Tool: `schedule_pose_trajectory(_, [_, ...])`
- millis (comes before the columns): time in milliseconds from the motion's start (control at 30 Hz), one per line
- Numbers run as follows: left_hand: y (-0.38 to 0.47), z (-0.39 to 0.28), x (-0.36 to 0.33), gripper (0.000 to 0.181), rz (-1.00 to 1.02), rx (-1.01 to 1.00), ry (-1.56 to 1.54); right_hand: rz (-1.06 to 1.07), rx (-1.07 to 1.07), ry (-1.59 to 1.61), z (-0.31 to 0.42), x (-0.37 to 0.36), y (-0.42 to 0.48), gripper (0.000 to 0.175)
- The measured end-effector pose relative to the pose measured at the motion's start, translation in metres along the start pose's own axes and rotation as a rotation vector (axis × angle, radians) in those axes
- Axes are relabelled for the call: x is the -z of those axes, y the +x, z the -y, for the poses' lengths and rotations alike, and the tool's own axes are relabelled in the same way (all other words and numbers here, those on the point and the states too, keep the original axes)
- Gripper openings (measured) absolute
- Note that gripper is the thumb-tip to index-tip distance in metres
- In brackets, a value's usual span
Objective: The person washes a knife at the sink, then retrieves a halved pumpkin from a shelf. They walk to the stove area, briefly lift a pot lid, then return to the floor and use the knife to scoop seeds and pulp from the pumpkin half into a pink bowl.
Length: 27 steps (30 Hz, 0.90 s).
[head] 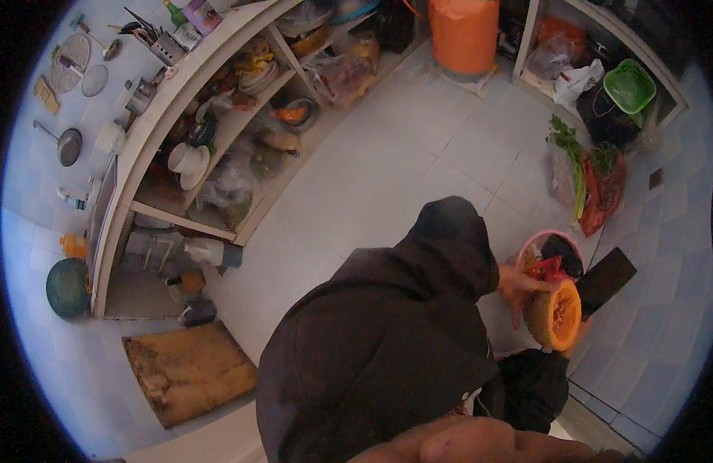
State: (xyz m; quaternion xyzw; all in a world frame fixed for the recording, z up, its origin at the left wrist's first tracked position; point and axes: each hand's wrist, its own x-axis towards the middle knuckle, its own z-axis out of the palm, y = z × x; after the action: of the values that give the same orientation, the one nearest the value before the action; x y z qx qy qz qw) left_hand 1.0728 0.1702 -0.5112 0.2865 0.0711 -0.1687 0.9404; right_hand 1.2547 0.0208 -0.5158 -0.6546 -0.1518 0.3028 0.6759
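My left hand (521, 292) holds a cut half of an orange pumpkin (556, 318) from its side. The cut face points right, with stringy pulp and seeds in the hollow. My right hand (582, 337) is mostly hidden behind the pumpkin half. Beside the fruit a wide dark blade, seemingly a cleaver (610, 279), rises from that hand. Just beyond my left hand stands a pink-rimmed bin (550, 232), holding dark and red plastic and other scraps. Both arms wear dark sleeves (455, 249).
Leafy greens in a red plastic bag (604, 188) lie on the floor by the tiled wall (657, 307). An orange gas cylinder (465, 37) stands farther off. Open shelves (241, 142) with dishes and bags line one side. A wooden board (197, 367) leans near them.
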Motion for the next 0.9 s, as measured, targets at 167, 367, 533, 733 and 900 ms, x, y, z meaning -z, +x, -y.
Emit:
schedule_pose_trajectory(167, [-0.001,0.009,-0.009,0.07,0.21,-0.098,0.06,0.01,-0.012,0.001,-0.003,-0.001,-0.002,0.051])
schedule_pose_trajectory(367, [-0.003,0.005,-0.015,0.065,0.204,-0.056,-0.127,0.034,-0.037,0.012,-0.004,-0.006,-0.007,0.054])
schedule_pose_trajectory(533, [-0.007,-0.004,-0.012,0.065,0.303,-0.071,-0.685,0.052,-0.051,0.011,-0.006,0.0,-0.015,0.057])
schedule_pose_trajectory(733, [-0.021,-0.039,-0.022,0.08,0.261,-0.419,-0.375,0.157,-0.06,-0.026,-0.013,-0.004,-0.033,0.06])
schedule_pose_trajectory(900, [-0.049,-0.066,-0.049,0.093,0.313,-0.48,-0.859,-0.002,-0.359,-0.057,-0.004,-0.022,-0.051,0.049])
